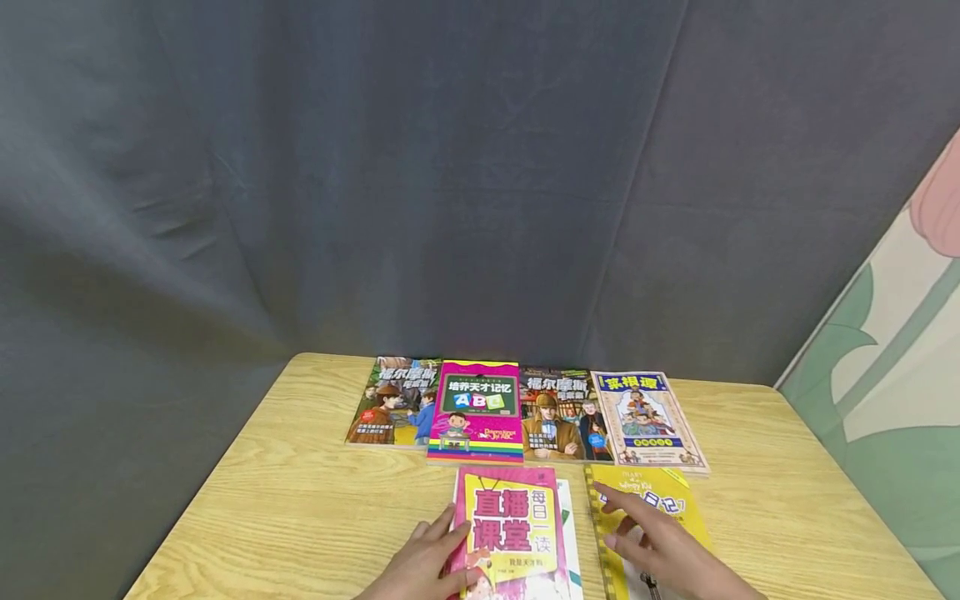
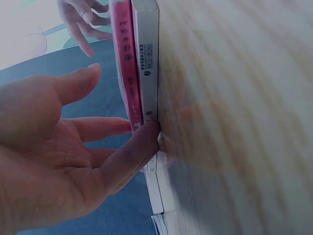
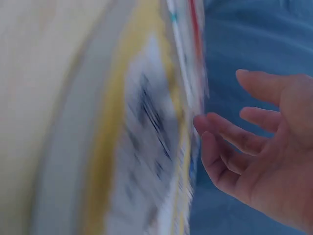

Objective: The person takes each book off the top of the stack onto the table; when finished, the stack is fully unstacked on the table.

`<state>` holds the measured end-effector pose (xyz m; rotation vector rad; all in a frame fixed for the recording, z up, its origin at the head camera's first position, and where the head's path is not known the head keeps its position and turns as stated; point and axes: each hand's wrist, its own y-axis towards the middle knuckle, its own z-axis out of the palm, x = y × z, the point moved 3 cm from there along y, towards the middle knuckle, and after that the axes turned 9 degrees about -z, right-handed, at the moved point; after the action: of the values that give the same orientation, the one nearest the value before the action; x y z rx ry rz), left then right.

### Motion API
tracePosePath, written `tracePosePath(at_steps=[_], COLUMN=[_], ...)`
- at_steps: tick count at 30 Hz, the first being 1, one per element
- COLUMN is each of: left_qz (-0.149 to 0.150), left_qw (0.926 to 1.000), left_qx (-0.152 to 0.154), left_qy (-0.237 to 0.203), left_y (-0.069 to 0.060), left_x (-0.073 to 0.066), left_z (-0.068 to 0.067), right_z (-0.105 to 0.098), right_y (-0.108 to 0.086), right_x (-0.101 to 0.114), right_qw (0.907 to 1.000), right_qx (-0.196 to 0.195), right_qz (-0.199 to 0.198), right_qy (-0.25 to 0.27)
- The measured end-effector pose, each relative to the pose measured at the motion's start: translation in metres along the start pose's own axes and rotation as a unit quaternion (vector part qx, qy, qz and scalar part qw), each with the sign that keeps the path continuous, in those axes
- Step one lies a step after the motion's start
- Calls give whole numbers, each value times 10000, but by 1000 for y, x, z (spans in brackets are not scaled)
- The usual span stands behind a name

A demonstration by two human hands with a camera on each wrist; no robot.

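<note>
A pink book (image 1: 513, 533) with a yellow panel lies on top of a white-edged book (image 1: 572, 533) at the near middle of the table. My left hand (image 1: 427, 560) is at their left side. In the left wrist view, its fingertips touch the pink spine (image 2: 128, 63) and white spine (image 2: 148, 63), while the thumb stands away from them. Over a yellow diary book (image 1: 693, 508) hovers my right hand (image 1: 654, 546), fingers loosely bent and holding nothing. The right wrist view shows the yellow book (image 3: 105, 147) blurred, beside the relaxed fingers.
Along the back of the wooden table (image 1: 300, 500) lie a detective comic (image 1: 393, 408), a pink ABC book (image 1: 476, 433), another detective comic (image 1: 562, 417) and a pale book (image 1: 648, 421) with a yellow-lettered title. A dark grey curtain (image 1: 450, 167) hangs behind; a flowered wall (image 1: 892, 358) is at right.
</note>
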<state>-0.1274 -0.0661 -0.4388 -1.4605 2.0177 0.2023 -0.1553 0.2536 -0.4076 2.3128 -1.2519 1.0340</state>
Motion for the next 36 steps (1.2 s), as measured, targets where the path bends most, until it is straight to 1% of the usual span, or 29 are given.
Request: tracePosePath(at_steps=[3,5,8,10,12,15,16,20,22,24,30,34,36], left_qz=[0,11,-10,-28,-15,69,54,-75,-211,-242,-253,-180,-127], left_qw=[10000,10000,10000,10000,10000,10000,9999,9994,9982,9976,9975,9983,9983], left_qx=[37,25,34,46,56,9,14,105,199,236,232,188,203], left_qy=[-17,1,-4,-32,-65,-50,-87,-331,-520,-612,-614,-514,-541], left_y=[1,1,1,1,1,1,1,1,1,1,4,7,9], left_x=[-1,-1,-1,-1,-1,-1,0,1,1,0,-1,0,1], left_z=[0,0,1,1,1,1,0,-2,-3,-4,-5,-4,-3], right_z=[15,22,30,33,36,39,39,41,41,42,45,46,45], right_y=[6,9,14,17,19,22,23,25,25,26,26,26,25], right_x=[2,3,4,5,5,5,5,5,5,4,1,0,1], right_qw=[9995,9989,9983,9984,9989,9995,9996,9992,9988,9982,9973,9977,9975], right_qx=[224,295,314,312,296,228,200,138,117,92,136,273,314], right_qz=[81,162,338,386,345,154,72,-163,-230,-281,-185,-64,-118], right_qy=[211,317,349,261,108,-122,-197,-352,-423,-516,-704,-620,-626])
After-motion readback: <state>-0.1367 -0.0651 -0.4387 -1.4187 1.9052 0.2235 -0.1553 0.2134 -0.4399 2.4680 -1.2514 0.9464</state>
